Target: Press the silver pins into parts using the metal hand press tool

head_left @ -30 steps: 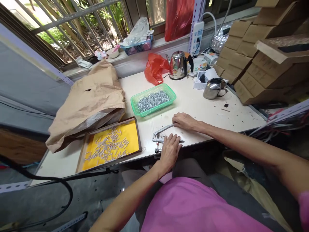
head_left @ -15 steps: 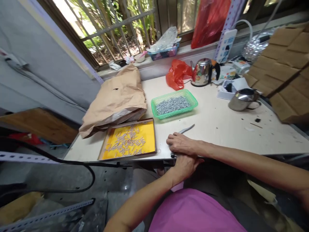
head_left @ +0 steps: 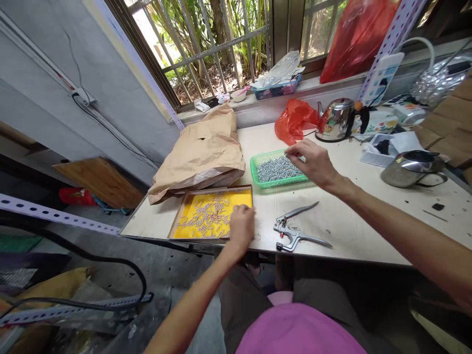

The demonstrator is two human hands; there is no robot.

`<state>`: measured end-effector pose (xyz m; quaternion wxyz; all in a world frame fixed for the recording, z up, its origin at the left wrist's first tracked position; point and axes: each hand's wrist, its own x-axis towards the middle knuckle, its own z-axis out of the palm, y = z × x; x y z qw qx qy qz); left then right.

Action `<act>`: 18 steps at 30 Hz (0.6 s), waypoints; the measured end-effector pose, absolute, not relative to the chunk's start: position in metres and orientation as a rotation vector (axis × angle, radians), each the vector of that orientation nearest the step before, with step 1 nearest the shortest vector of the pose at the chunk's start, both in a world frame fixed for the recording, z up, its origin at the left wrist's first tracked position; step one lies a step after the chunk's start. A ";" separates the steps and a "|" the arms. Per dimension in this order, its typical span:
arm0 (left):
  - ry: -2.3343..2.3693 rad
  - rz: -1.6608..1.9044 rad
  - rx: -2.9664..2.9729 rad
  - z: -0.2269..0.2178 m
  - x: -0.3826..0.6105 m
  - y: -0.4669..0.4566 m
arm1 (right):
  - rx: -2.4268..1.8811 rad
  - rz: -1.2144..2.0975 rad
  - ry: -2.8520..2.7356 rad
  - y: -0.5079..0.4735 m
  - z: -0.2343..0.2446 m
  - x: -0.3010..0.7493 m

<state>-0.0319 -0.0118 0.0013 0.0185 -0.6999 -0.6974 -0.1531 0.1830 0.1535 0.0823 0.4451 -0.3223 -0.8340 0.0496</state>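
My left hand (head_left: 242, 224) rests curled at the right edge of a wooden tray with a yellow lining (head_left: 206, 216) that holds several small metal pieces. My right hand (head_left: 311, 162) hovers over the right end of a green plastic basket (head_left: 258, 172) full of small metal pieces, fingers bent downward toward them. Whether either hand holds a piece is hidden. A pair of metal pliers (head_left: 295, 230) lies untouched on the white table (head_left: 354, 221) between my arms.
A crumpled brown paper bag (head_left: 201, 152) lies left of the basket. Behind are a red plastic bag (head_left: 295, 123), a steel kettle (head_left: 337, 120), a steel pot (head_left: 411, 169), cardboard boxes (head_left: 452, 130) and a barred window. A black cable (head_left: 110, 265) hangs below left.
Both hands left the pliers at the table's front edge. My left hand moved to the yellow tray and my right hand reached out over the green basket. The view shifted left.
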 end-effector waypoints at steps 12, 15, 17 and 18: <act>-2.396 0.045 -2.202 0.005 -0.114 0.011 | -0.865 0.428 -2.478 0.057 -0.003 0.231; -2.411 0.027 -2.222 0.009 -0.116 0.015 | -0.935 0.509 -2.494 0.035 -0.018 0.247; -2.445 -0.058 -2.213 0.014 -0.115 0.017 | -0.964 0.530 -2.497 0.026 -0.024 0.256; -2.479 -0.150 -2.198 0.016 -0.113 0.017 | -0.978 0.533 -2.497 0.022 -0.025 0.259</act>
